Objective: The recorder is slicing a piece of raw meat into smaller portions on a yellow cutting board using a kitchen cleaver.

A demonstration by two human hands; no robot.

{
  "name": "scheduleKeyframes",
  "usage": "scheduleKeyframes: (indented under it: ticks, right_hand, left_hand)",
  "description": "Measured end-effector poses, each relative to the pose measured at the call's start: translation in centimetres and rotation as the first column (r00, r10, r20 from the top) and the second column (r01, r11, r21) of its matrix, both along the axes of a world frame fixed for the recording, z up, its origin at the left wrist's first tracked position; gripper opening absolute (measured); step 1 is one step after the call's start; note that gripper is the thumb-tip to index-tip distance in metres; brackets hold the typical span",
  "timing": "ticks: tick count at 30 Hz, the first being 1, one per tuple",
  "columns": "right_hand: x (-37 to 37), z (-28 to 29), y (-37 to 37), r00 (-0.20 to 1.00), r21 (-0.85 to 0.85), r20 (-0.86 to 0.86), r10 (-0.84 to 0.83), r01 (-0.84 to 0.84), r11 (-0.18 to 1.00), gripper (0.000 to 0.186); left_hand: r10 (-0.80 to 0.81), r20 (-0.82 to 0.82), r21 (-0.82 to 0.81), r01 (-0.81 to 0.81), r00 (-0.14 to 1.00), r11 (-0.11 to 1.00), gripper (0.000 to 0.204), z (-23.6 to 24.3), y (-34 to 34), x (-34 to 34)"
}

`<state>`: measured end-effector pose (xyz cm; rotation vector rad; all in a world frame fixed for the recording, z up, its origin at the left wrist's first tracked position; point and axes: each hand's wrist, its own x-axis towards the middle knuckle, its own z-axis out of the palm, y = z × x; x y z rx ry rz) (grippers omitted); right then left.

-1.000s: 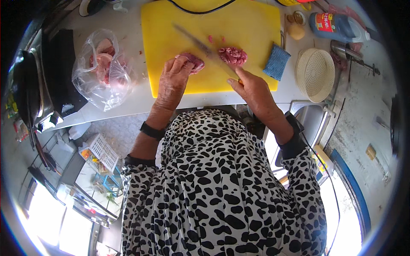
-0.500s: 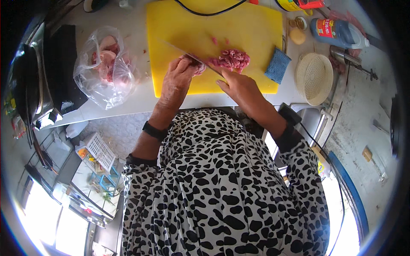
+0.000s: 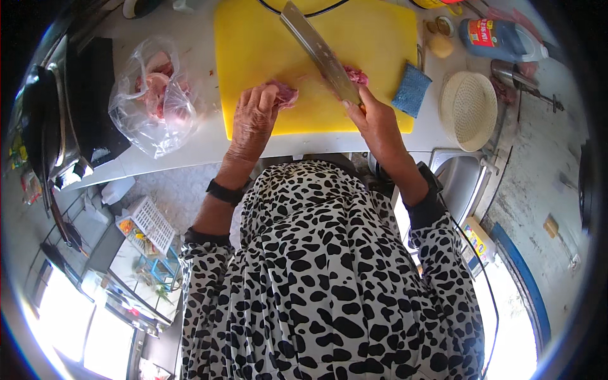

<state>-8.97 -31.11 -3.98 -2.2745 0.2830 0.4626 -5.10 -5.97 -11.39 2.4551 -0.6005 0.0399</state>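
My left hand (image 3: 253, 117) has its fingers curled over a piece of raw meat (image 3: 286, 95) on the yellow cutting board (image 3: 253, 38). A broad-bladed kitchen knife (image 3: 320, 54) is gripped by its handle in my right hand (image 3: 378, 120). Its blade slants up and to the left across the board, apart from the piece under my left hand. Behind the blade lies the cut meat (image 3: 358, 76), mostly hidden by it.
A clear plastic bag of raw meat (image 3: 155, 95) lies left of the board. On the right are a blue scouring pad (image 3: 411, 92), a cream woven basket (image 3: 468, 111) and a dark sauce jug (image 3: 497, 41). A metal sink (image 3: 457, 180) lies near my right forearm.
The knife has swung away from the left-hand meat toward the right, its blade now over the cut pile. My left hand has shifted slightly left and still holds its piece.
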Motion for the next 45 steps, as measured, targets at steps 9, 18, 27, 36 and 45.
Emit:
scheduleKeyframes:
  ticks: [9, 18, 27, 36, 45]
  right_hand:
    - [-1.9, 1.9, -0.1, 0.997, 0.039, -0.069, 0.036, -0.033, 0.999, 0.041]
    - [-2.3, 1.2, -0.2, 0.993, 0.086, -0.114, -0.038, 0.048, 0.995, 0.045]
    - [-3.0, 2.3, 0.2, 0.985, 0.107, -0.073, -0.154, 0.161, 0.981, 0.041]
    - [-3.0, 3.3, 0.5, 1.0, 0.016, 0.006, -0.011, 0.011, 1.0, 0.038]
    - [-3.7, 3.7, 1.8, 0.976, -0.066, -0.184, 0.12, -0.134, 0.989, 0.042]
  left_hand:
    - [-0.164, 0.114, 0.092, 0.154, 0.98, 0.984, 0.035, 3.2, -0.6, 2.1]
    - [-0.237, -0.088, 0.079, 0.244, 0.967, 0.967, 0.026, 1.1, -0.3, 3.4]
    - [-0.135, -0.617, -0.235, -0.018, 0.775, 0.972, 0.044, 5.8, -1.9, 4.6]
    - [0.052, -0.052, -0.163, -0.06, 0.997, 0.985, 0.044, 1.6, -0.2, 2.6]
    - [-0.119, 0.115, 0.056, 0.113, 0.986, 0.992, 0.031, 0.5, -1.7, 1.8]
